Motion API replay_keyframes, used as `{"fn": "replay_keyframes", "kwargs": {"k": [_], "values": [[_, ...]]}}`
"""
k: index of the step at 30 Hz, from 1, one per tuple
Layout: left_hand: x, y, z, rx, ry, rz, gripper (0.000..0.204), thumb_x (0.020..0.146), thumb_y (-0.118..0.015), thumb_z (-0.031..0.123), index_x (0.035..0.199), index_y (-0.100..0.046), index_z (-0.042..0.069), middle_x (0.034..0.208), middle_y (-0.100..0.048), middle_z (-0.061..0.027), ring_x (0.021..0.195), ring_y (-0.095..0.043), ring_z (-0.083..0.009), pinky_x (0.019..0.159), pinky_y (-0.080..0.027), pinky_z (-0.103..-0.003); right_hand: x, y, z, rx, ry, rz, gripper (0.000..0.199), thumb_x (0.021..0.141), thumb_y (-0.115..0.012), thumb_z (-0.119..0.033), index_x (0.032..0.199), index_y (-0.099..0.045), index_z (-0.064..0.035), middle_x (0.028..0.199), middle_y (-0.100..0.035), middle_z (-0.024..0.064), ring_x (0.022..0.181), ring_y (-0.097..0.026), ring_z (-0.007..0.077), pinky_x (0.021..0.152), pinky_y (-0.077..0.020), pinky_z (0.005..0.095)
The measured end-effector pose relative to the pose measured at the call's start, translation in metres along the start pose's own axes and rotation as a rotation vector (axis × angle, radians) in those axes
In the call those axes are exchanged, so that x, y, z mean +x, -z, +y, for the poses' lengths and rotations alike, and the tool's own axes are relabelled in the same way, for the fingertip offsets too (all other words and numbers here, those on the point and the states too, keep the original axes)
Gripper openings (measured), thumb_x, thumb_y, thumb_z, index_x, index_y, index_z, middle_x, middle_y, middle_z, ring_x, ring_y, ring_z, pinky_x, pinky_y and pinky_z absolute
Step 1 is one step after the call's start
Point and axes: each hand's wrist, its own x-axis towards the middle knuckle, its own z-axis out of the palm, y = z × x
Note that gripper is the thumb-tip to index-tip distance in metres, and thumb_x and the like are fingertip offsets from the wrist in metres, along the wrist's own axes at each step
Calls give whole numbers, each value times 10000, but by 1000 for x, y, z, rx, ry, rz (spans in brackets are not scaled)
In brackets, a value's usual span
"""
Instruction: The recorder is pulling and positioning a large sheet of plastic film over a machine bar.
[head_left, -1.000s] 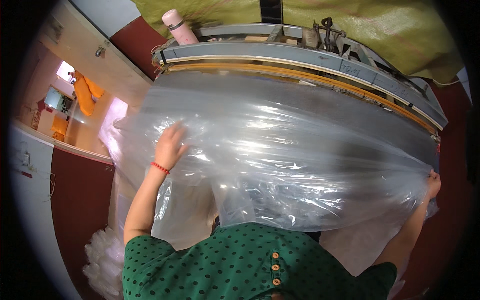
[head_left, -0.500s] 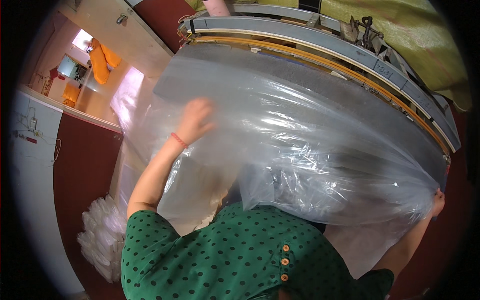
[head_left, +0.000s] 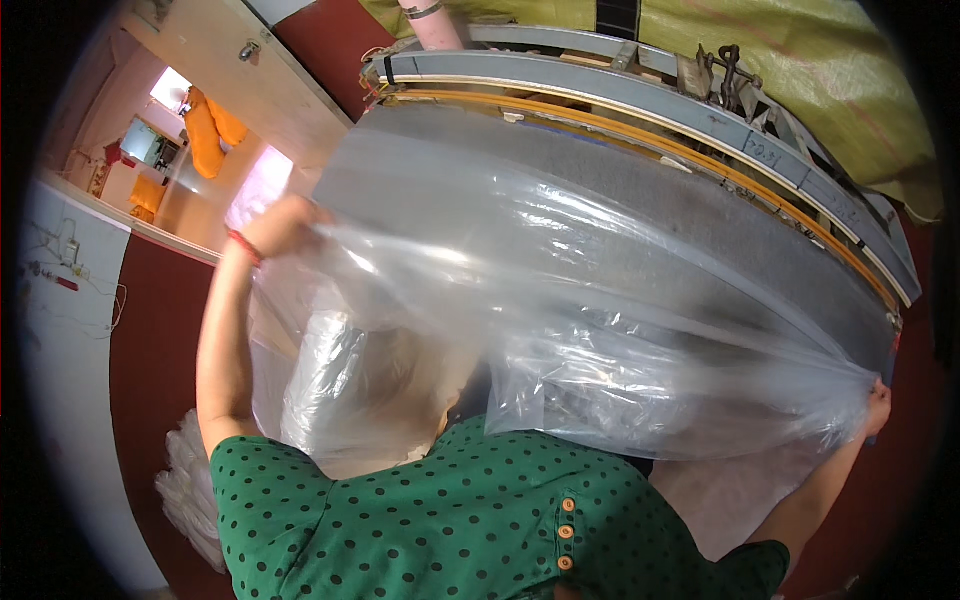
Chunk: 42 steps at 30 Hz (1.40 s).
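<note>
Clear, glossy plastic sheeting (head_left: 640, 250) drapes a grey tabletop (head_left: 430, 135); the left hand (head_left: 283, 228) has swung outward (blurred, seemingly pinching it), stretching folds toward the right hand (head_left: 879, 405), clamped on its bunched end.

Bright glare streaks the clear plastic sheet (head_left: 640, 365), while the far right side sinks into dimness. A small window (head_left: 171, 90) through the doorway is washed out to near white. Shadow darkens the lower right of the green shirt (head_left: 640, 545). The left grip (head_left: 280, 230) is blurred, the right grip (head_left: 878, 405) sharper. Fisheye distortion bows the metal frame (head_left: 560, 82); black vignetting fills the corners.
</note>
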Motion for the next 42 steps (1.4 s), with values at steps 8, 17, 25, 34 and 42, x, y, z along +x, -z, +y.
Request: {"fn": "replay_keyframes", "kwargs": {"k": [8, 17, 25, 34, 42], "values": [[17, 21, 45, 986, -237, 1291, 369, 707, -554, -17, 1049, -516, 115, 1065, -546, -66, 1052, -471, -225, 903, -348, -416, 6, 1, 13, -58, -24, 32, 401, 794, -471, -473, 891, -584, -100, 833, -595, 136, 757, -546, 318, 662, -409, 391], [-12, -130, -94, 349, 534, -223, 639, 670, -537, 7, 1270, -344, 115, 1158, -491, -164, 1073, -461, -318, 876, -406, -359, 0, 0, -2, -88, -6, 0, 412, 803, -459, -474, 906, -571, -91, 835, -589, 153, 767, -548, 323, 660, -410, 395], [84, -108, -8, -7, -127, 491, 558, 804, -541, 218, 1288, -310, 64, 1348, -272, -141, 1255, -231, -301, 1020, -206, -359, 9, 2, 9, -51, 30, -62, 386, 802, -486, -431, 891, -568, -65, 795, -588, 158, 712, -539, 305, 642, -406, 372], [101, -124, -29, 78, 55, 599, 583, 773, -574, 366, 1235, -397, 57, 1302, -349, -148, 1210, -300, -325, 975, -282, -370, -1, 3, 3, -66, -23, -12, 371, 793, -487, -442, 913, -598, -109, 870, -608, 128, 790, -558, 322, 671, -418, 397], [90, -105, -45, -35, 374, 514, 526, 786, -513, 406, 1188, -455, 72, 1108, -501, -178, 1020, -470, -325, 864, -377, -378, 14, 0, 15, -111, -24, -9, 405, 784, -487, -474, 957, -591, -124, 901, -611, 109, 812, -554, 321, 692, -415, 390]]}}
